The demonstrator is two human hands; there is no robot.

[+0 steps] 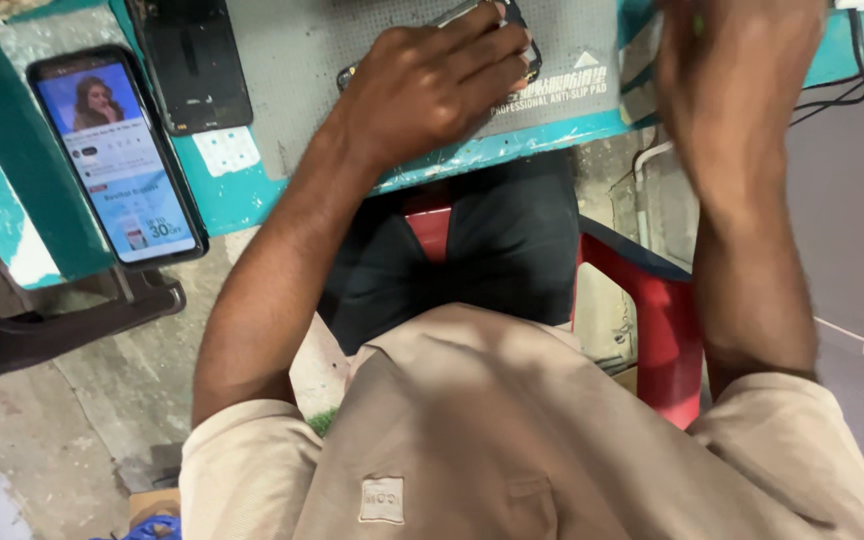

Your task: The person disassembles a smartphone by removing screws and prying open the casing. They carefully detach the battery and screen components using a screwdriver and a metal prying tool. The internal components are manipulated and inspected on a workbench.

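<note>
Grey textured mat (302, 60) bears left hand (432, 85) fingers clamping flat phone (512, 30); right fingers unclear.

The left hand (432, 85) lies palm-down in the upper middle of the frame, fingers curled forward and slightly spread, its bare forearm running down-left to a beige short sleeve. The right hand (742, 60) is raised at the upper right, blurred, back toward the camera, fingers cut off by the top edge; its forearm drops straight down.

Lit phone (117, 155), dark phone (195, 62), red chair (664, 330)
</note>
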